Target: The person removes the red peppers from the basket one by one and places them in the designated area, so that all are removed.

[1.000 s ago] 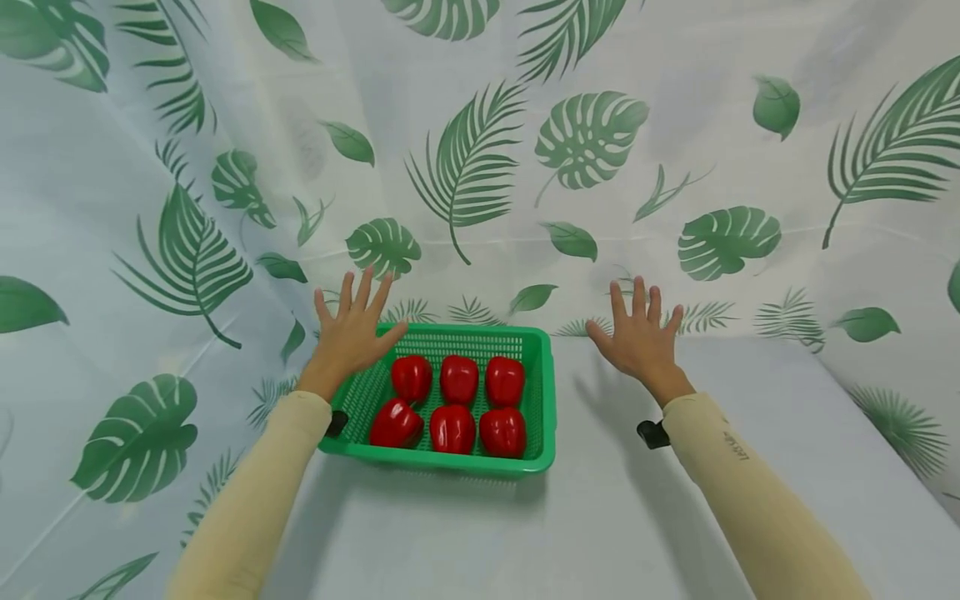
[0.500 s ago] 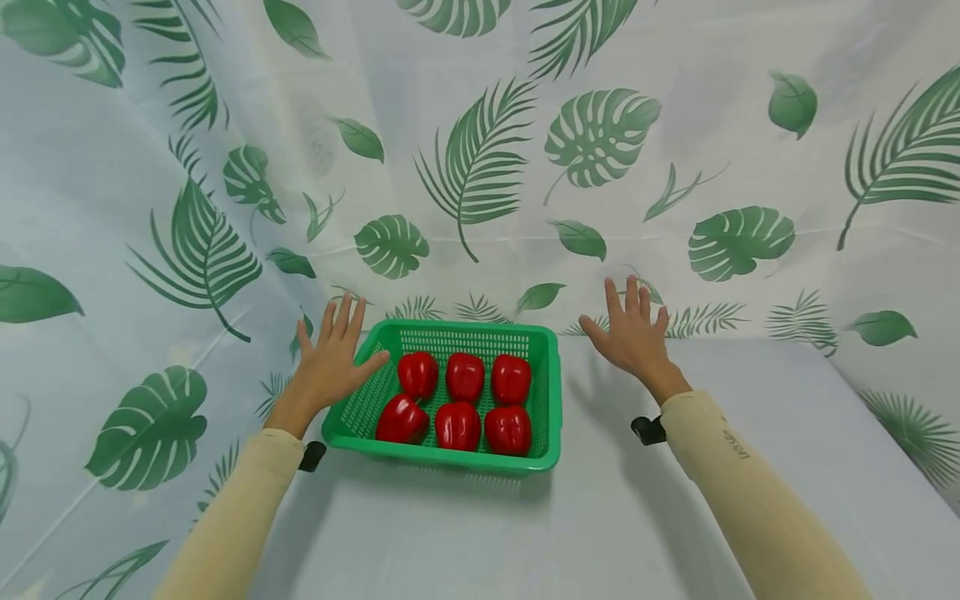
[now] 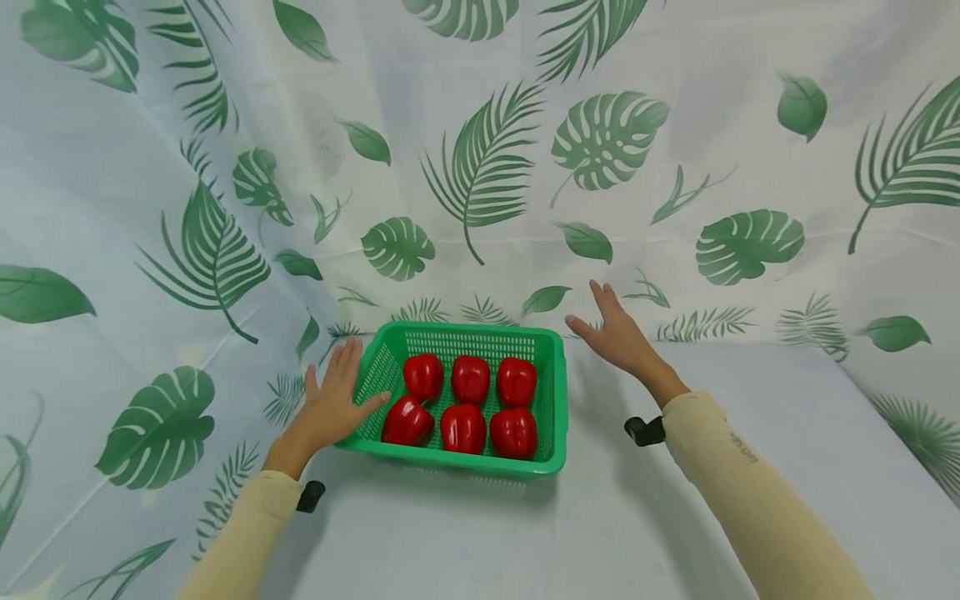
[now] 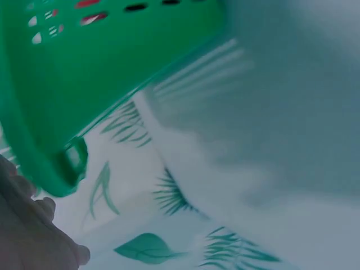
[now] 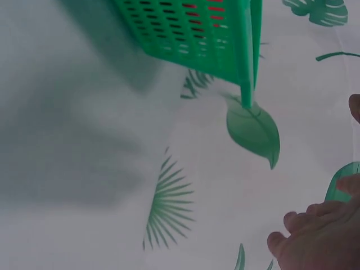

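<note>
A green plastic basket with perforated walls stands on the white table, holding several glossy red bell peppers in two rows. My left hand is at the basket's left side, fingers straight, thumb out over the rim. In the left wrist view its fingers show beside the basket's corner. Off the basket's right side, my right hand hangs above the table with straight fingers, holding nothing. The right wrist view shows that hand apart from the basket wall.
White cloth with green leaf prints hangs behind the table and along its left side. The white tabletop extends to the right and in front of the basket. Each wrist carries a small black camera mount.
My left hand has come back from over the basket's far left corner and down to its left side. The right hand has shifted left toward the basket and turned more edge-on. The peppers stay put.
</note>
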{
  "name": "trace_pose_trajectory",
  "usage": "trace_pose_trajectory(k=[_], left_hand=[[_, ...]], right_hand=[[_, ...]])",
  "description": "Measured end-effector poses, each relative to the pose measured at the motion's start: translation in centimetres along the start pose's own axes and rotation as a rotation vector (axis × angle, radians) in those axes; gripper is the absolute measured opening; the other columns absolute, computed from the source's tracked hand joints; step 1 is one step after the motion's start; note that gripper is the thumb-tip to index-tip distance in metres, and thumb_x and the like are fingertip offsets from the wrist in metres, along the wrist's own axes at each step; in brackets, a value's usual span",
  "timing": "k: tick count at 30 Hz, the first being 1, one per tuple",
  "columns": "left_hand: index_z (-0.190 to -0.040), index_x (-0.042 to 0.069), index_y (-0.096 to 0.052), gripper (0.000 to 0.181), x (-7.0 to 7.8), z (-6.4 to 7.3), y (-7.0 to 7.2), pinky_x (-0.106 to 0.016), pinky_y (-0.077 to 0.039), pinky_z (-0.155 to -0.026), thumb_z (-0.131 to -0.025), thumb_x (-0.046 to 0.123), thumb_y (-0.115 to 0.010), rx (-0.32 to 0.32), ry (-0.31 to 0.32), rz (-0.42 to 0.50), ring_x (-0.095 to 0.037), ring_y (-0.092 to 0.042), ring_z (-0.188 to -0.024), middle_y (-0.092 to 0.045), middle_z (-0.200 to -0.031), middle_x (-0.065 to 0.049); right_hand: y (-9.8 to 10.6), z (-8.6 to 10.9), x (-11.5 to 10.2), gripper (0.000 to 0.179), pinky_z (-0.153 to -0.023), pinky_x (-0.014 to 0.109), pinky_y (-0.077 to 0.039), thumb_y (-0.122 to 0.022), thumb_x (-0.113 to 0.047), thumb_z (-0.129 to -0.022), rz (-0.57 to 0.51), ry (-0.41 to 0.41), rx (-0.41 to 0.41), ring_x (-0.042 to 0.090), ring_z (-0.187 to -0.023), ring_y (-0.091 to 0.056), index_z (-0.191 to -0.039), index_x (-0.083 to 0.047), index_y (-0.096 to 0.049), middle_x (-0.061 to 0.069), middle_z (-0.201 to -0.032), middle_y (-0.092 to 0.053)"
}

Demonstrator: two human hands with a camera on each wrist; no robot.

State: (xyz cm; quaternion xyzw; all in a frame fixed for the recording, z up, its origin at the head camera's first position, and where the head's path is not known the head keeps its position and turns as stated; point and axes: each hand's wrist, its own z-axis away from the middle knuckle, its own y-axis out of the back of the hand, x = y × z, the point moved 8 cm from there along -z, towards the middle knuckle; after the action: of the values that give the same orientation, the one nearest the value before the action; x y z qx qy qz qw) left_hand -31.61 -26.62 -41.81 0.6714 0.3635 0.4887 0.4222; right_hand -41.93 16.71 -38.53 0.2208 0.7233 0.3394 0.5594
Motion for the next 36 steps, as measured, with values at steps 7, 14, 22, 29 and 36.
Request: trace_pose_trajectory(k=[7, 14, 22, 29, 36], left_hand=[[-0.169, -0.006, -0.006, 0.107, -0.2, 0.8, -2.0, -0.077, 0.011, -0.119, -0.101, 0.056, -0.061, -0.017, 0.01, 0.068, -0.047, -0.004, -0.161, -0.004, -0.177, -0.024], [-0.167, -0.009, -0.008, 0.104, -0.4, 0.8, -2.7, -0.076, 0.009, -0.12, -0.103, 0.054, -0.06, 0.004, 0.008, 0.084, -0.047, -0.004, -0.161, -0.007, -0.176, -0.026], [-0.167, -0.01, -0.01, 0.099, -0.7, 1.2, -2.7, -0.075, 0.008, -0.121, -0.105, 0.049, -0.06, 0.0, 0.043, 0.09, -0.048, -0.007, -0.161, -0.011, -0.175, -0.028], [-0.167, -0.01, -0.011, 0.095, -0.8, 1.3, -2.6, -0.074, 0.007, -0.122, -0.107, 0.047, -0.058, -0.01, 0.063, 0.133, -0.049, -0.009, -0.16, -0.014, -0.174, -0.03], [-0.167, -0.011, -0.012, 0.093, -0.6, 1.5, -2.4, -0.075, 0.004, -0.122, -0.107, 0.044, -0.059, -0.012, 0.06, 0.143, -0.049, -0.009, -0.16, -0.016, -0.173, -0.03]], right_hand=[[-1.0, 0.4, -1.3, 0.088, -0.118, 0.072, -0.03, -0.055, -0.053, -0.108, -0.059, -0.013, -0.047, 0.05, -0.157, -0.025, -0.173, -0.01, -0.014, 0.021, -0.177, -0.015], [-2.1, 0.8, -3.2, 0.079, -0.107, 0.072, -0.044, -0.058, -0.044, -0.108, -0.1, 0.056, -0.083, 0.054, -0.15, -0.038, -0.169, -0.003, -0.028, 0.031, -0.166, -0.035], [-4.3, 1.0, -5.3, 0.062, -0.103, 0.06, -0.054, -0.064, -0.028, -0.106, -0.115, 0.188, -0.162, 0.048, -0.136, -0.058, -0.156, 0.006, -0.049, 0.027, -0.155, -0.053], [-6.4, 1.0, -5.6, 0.051, -0.105, 0.056, -0.055, -0.067, -0.015, -0.104, 0.012, 0.223, -0.243, 0.046, -0.131, -0.062, -0.147, 0.01, -0.057, 0.027, -0.142, -0.064], [-8.3, 0.7, -6.0, 0.048, -0.107, 0.054, -0.054, -0.072, -0.014, -0.102, 0.168, 0.265, -0.304, 0.044, -0.134, -0.059, -0.142, 0.011, -0.061, 0.027, -0.142, -0.064]])
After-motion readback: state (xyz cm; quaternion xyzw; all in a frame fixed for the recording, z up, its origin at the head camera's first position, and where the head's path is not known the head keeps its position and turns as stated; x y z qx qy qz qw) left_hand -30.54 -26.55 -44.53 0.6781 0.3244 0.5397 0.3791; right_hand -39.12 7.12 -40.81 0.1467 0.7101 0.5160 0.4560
